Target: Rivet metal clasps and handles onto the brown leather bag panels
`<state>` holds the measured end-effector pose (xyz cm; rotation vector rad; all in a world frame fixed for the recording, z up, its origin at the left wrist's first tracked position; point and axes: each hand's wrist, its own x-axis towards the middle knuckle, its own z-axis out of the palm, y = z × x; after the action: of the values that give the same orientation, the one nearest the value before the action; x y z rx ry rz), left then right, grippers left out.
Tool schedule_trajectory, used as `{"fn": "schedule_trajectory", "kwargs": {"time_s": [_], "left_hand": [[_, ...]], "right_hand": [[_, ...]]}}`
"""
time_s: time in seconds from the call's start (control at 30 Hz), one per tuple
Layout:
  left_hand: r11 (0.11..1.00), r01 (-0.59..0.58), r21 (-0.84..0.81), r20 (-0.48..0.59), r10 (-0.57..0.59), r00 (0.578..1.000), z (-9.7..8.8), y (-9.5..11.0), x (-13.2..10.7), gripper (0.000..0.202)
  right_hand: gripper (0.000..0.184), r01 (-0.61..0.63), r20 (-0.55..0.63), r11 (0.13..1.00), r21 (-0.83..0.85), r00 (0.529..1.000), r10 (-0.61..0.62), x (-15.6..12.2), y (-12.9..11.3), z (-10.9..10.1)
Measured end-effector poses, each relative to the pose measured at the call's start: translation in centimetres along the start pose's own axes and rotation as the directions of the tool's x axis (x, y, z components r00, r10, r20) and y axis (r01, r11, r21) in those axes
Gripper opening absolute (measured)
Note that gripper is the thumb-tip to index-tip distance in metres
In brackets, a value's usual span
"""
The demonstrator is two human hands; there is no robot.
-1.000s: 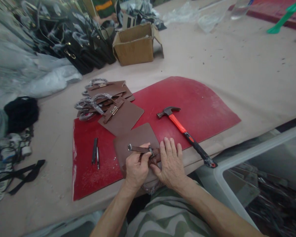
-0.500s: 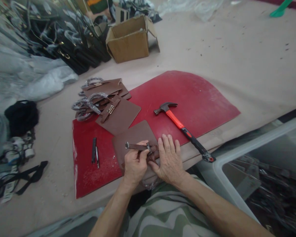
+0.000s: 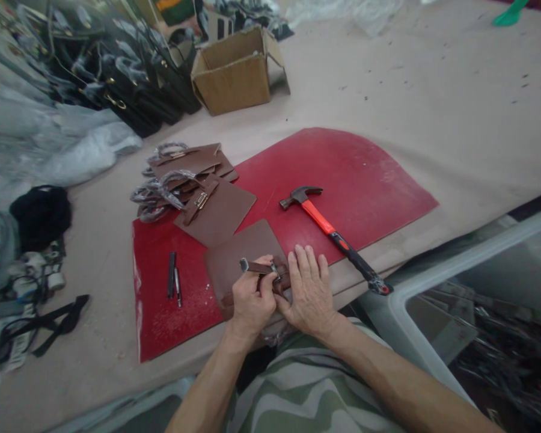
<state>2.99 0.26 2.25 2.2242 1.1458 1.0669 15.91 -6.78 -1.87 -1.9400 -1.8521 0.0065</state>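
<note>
A brown leather bag panel (image 3: 238, 246) lies on the red mat (image 3: 342, 180) in front of me. My left hand (image 3: 252, 300) pinches a narrow brown leather strap (image 3: 258, 268) with a metal tip, which sticks up to the left above the panel. Beside the fingers, a small metal clasp (image 3: 275, 272) shows partly; the rest is hidden by my fingers. My right hand (image 3: 311, 291) lies flat with its fingers stretched out, pressing on the strap end of the panel. A claw hammer (image 3: 327, 225) with a red and black handle rests to the right of it.
Brown panels with plastic-wrapped handles (image 3: 211, 207) are piled at the mat's left. Two slim tools (image 3: 174, 279) lie nearby. Behind stand a cardboard box (image 3: 234, 78) and black bags (image 3: 148, 90). A white bin (image 3: 415, 313) stands at the right, below the table edge.
My left hand has shifted slightly right, and the strap's metal tip has moved right toward the clasp. My right hand stays nearly in place.
</note>
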Motion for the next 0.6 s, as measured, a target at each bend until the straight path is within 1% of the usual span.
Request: {"fn": "schedule_trajectory", "kwargs": {"time_s": [0.17,0.27,0.37,0.43,0.47,0.53,0.57,0.6], "left_hand": [[0.999,-0.022,0.026,-0.018,0.023,1.0,0.3,-0.1,-0.3,0.017],[0.999,-0.031,0.015,-0.023,0.032,0.999,0.5,-0.2,-0.4,0.018],[0.999,-0.045,0.004,-0.027,0.045,0.999,0.7,-0.3,-0.4,0.019],[0.999,-0.053,0.001,-0.02,0.053,0.998,0.8,-0.4,-0.5,0.02],[0.999,-0.054,-0.002,-0.013,0.054,0.998,0.9,-0.4,-0.5,0.02],[0.999,-0.053,-0.007,0.001,0.053,0.999,1.0,-0.5,-0.6,0.021],[0.999,-0.049,-0.008,0.007,0.05,0.999,1.0,-0.5,-0.6,0.022],[0.999,-0.045,-0.011,0.012,0.045,0.999,1.1,-0.5,-0.6,0.022]], "right_hand": [[0.085,0.009,0.0,1.0,0.004,1.0,-0.009,0.0,0.1,-0.2],[0.081,0.043,0.001,0.999,-0.001,0.999,-0.043,-0.2,0.1,-0.8],[0.077,0.119,-0.017,0.993,0.007,0.993,-0.119,-0.3,0.7,-2.0],[0.071,0.132,-0.067,0.991,0.006,0.989,-0.132,0.1,1.8,-3.2],[0.067,0.113,-0.099,0.994,-0.007,0.989,-0.113,0.4,2.5,-4.0],[0.061,0.022,-0.138,0.998,-0.059,0.99,-0.03,1.4,4.4,-5.6],[0.058,-0.046,-0.122,0.996,-0.082,0.992,0.036,2.0,5.3,-6.4],[0.053,-0.131,-0.069,0.988,-0.077,0.99,0.125,2.6,6.1,-7.2]]}}
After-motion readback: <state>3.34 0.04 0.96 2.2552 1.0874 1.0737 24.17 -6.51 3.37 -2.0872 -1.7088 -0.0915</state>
